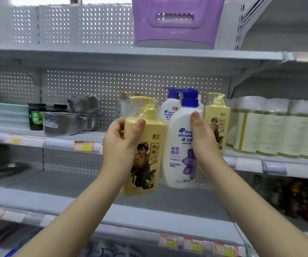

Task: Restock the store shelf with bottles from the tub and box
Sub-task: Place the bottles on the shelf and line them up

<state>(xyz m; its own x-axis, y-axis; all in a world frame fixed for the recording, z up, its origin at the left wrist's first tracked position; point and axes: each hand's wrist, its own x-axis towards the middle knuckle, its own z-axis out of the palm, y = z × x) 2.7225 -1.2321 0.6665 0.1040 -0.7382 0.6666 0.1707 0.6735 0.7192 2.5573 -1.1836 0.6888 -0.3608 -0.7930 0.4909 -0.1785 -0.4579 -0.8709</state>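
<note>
Bottles fill both my hands: my left hand point(119, 145) wraps the yellow pump bottle point(147, 154) and my right hand point(203, 143) the white shampoo bottle point(177, 145), side by side before the front edge of the middle shelf point(57, 142). Both look full, so probably heavy. The yellow one's film wrap seems slick, so I'd grip bodies, not pumps. The purple tub point(177, 25) sits on the shelf above, its contents hidden.

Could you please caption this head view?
Left hand holds a yellow pump bottle, right hand a white pump bottle, before the grey shelf.
</note>
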